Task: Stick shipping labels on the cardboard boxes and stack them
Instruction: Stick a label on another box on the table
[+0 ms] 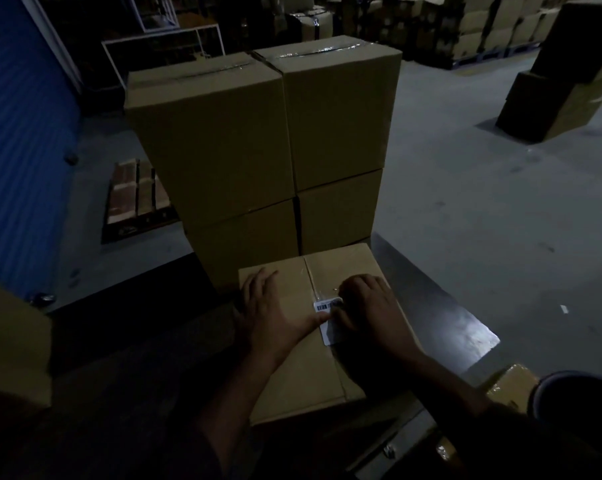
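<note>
Labelling step in hand. Left hand (275, 311), fingers spread, and right hand (365, 306), fingers curled, press the label (327, 315) onto the near box (303, 375). Next: lift onto the far stack (258, 133) of 4.

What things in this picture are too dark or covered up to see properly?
Head view, the only one:
- Shipping label: its right part lies under the right hand; the print is too small and dim to read.
- Near box: the left hand and both forearms cover much of its top.
- Stacked boxes: no labels show on the sides facing us; other sides are hidden.
- Far boxes: too dark for detail.
</note>
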A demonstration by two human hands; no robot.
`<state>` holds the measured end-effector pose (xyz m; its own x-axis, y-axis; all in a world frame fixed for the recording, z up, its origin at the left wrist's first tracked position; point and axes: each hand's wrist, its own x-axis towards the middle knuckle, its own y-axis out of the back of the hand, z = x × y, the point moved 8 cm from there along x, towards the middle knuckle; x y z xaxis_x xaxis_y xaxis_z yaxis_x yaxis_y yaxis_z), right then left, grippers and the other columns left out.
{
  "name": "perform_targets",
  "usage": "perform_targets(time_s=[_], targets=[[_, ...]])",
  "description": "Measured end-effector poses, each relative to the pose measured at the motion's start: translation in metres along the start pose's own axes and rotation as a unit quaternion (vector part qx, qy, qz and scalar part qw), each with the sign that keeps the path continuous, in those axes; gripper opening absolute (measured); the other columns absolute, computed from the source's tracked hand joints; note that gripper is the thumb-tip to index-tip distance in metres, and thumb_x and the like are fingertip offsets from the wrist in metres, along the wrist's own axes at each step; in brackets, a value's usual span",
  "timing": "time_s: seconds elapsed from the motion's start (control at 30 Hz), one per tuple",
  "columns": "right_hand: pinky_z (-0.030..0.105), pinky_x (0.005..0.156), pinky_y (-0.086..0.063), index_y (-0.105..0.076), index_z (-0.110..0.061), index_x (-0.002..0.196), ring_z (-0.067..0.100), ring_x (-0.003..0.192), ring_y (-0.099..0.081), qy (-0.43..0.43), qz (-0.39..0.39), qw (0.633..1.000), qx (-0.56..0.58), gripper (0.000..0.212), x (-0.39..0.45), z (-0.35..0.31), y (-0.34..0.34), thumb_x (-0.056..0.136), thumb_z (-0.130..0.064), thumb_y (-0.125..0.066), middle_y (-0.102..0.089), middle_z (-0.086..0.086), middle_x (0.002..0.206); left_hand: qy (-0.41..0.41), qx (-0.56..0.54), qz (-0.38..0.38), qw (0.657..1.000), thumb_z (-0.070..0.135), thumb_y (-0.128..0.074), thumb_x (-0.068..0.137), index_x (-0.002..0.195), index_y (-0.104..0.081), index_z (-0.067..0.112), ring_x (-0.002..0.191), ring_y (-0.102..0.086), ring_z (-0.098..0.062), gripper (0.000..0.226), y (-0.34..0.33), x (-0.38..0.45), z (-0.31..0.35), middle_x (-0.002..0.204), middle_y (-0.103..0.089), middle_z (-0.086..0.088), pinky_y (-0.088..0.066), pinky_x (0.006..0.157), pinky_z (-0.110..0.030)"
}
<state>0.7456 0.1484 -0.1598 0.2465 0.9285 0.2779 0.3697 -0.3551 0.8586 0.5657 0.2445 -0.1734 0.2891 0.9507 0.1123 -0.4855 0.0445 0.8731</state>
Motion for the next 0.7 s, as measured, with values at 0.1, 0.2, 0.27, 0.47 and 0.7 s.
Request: perform_targets(time_s=[0.1,0.2,0.27,0.47,0.7], targets=[[0.023,0.091,-0.033,-0.064,-0.026,0.110,0.013,0.110,-0.048,0.010,-0.001,1.000,-0.008,0.027,0.002,0.000,-0.001,0.090,-0.043,-0.066,-0.058,-0.007,0.118,-0.007,-0.008,0.001,1.000,0.115,-0.034,0.038,0.156,-0.038,0.028,0.156,-0.015,-0.018,0.147,0.000,0.000,0.001,0.169,-0.024,0.006,-0.027,0.121,-0.057],[0.029,0.096,-0.037,-0.067,-0.024,0.106,0.014,0.113,-0.047,0.004,-0.006,1.000,-0.012,0.027,0.002,0.002,-0.001,0.090,-0.045,-0.065,-0.059,-0.005,0.122,-0.006,-0.014,-0.002,1.000,0.110,-0.045,0.043,0.155,-0.040,0.028,0.156,-0.016,-0.017,0.139,0.002,-0.001,0.003,0.168,-0.024,0.007,-0.029,0.120,-0.058],[0.029,0.096,-0.038,-0.067,-0.023,0.107,0.015,0.113,-0.048,0.001,-0.006,1.000,-0.002,0.028,0.003,0.003,-0.001,0.089,-0.045,-0.066,-0.059,-0.003,0.123,-0.005,-0.009,0.000,1.000,0.110,-0.046,0.044,0.154,-0.040,0.028,0.156,-0.016,-0.017,0.138,0.004,-0.002,0.003,0.167,-0.024,0.007,-0.028,0.120,-0.058],[0.021,0.093,-0.030,-0.070,-0.027,0.109,0.011,0.118,-0.047,-0.005,-0.008,1.000,0.003,0.024,0.002,0.006,0.001,0.091,-0.043,-0.065,-0.058,-0.009,0.124,-0.009,-0.037,-0.009,0.999,0.109,-0.051,0.043,0.152,-0.041,0.030,0.154,-0.017,-0.016,0.135,0.001,0.001,-0.002,0.165,-0.023,0.010,-0.030,0.120,-0.057],[0.020,0.090,-0.031,-0.065,-0.027,0.116,0.008,0.118,-0.047,-0.032,-0.017,0.998,0.042,0.029,-0.014,0.003,0.011,0.093,-0.044,-0.065,-0.058,-0.010,0.124,-0.032,-0.040,-0.050,0.997,0.099,-0.066,0.052,0.161,-0.027,0.034,0.160,-0.003,-0.017,0.133,0.006,0.027,0.009,0.170,-0.016,0.008,0.005,0.129,-0.056]])
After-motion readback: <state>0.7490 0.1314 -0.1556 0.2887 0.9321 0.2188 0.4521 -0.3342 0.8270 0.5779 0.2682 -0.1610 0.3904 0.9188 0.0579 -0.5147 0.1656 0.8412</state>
